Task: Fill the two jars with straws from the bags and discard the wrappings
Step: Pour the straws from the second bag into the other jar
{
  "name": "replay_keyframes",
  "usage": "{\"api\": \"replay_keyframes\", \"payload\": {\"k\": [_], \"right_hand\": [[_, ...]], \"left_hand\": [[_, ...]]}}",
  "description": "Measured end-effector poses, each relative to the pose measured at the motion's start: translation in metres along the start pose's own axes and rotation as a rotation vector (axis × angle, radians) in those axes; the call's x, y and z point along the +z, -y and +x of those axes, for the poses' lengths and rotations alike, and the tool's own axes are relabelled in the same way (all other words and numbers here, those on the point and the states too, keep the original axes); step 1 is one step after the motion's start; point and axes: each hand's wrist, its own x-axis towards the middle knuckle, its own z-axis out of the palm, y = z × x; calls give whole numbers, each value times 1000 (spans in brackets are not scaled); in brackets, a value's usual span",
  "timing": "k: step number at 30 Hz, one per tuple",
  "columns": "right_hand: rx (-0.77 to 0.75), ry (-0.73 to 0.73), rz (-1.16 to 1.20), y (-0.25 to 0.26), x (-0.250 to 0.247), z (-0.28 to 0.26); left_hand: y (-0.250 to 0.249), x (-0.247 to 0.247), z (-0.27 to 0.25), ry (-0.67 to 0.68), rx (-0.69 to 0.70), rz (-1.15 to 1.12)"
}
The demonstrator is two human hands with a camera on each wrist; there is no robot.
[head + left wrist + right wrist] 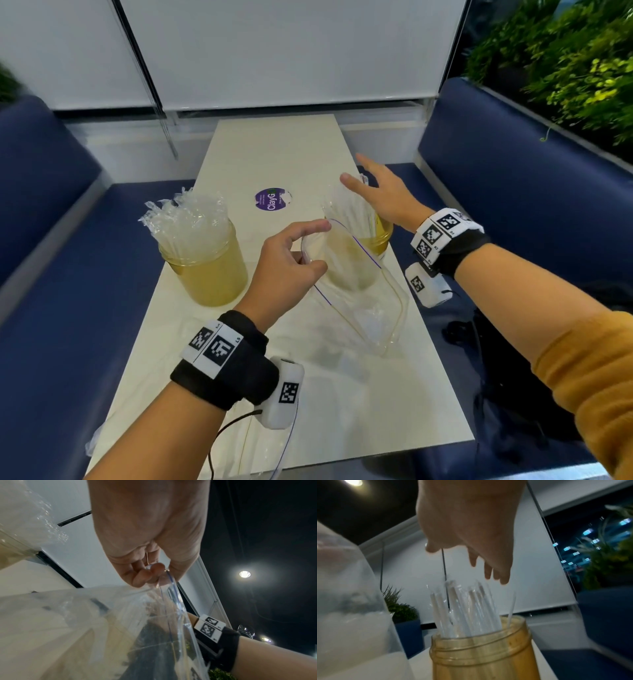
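Observation:
Two yellowish jars stand on the cream table [274, 154]. The left jar [209, 270] is packed with wrapped straws [185, 219]. The right jar [376, 236] [481, 655] holds several wrapped straws [352, 209] [464, 609]. My left hand [291, 260] [149, 547] pinches the zip edge of a clear plastic bag [363, 301] [120, 628], which hangs in front of the right jar. My right hand [380, 195] [471, 527] hovers open just above the straws in the right jar, fingers spread, holding nothing.
A purple round sticker [272, 200] lies mid-table. Another clear bag [260, 455] lies at the table's near edge under my left forearm. Blue bench seats [58, 308] flank the table; a dark bag [507, 394] sits on the right seat. Plants [565, 68] line the right wall.

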Motion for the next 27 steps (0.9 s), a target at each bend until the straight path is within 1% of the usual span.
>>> {"api": "replay_keyframes", "payload": {"k": [2,3,4,5,6,8,9,10,11,13,14,15,16,17,19,22,24,27], "right_hand": [[51,226,-380,-2,-1,-6],[104,304,-525,-5,-2,-10],[115,328,-619,-5,-5,-16],[103,272,-651,0,-11,-25],[66,162,-624,9,-18,-35],[-60,-92,-533,37,-34,-61],[-105,-183,-465,51,-40,-75],[-107,-188,-385,66,-44,-89],[-63,-104,-315,78,-43,-103],[92,214,-285,92,-27,-132],[145,354,-340,89,-12,-142],[172,458,-433,82,6,-149],[189,531,-538,75,25,-156],[199,571,-630,67,42,-161],[234,577,-714,50,67,-166],[262,590,-849,36,82,-165],[238,597,-886,31,85,-164],[217,592,-843,26,83,-165]], "left_hand": [[0,-2,0,8,9,-14],[0,-2,-1,16,13,-15],[0,-2,-2,25,17,-13],[0,-3,-3,31,18,-13],[0,-3,-3,36,15,-13],[0,-4,-2,48,1,-5],[1,-5,-1,55,-4,3],[2,-5,-1,64,-4,13],[3,-5,0,75,-1,22],[5,-5,0,90,11,33],[6,-5,-1,93,18,39],[7,-5,-1,94,26,44],[8,-4,-2,95,36,46],[8,-4,-3,100,45,46],[9,-2,-5,116,58,50],[10,1,-9,138,97,82],[14,2,-11,143,127,106],[21,1,-10,144,125,116]]}}
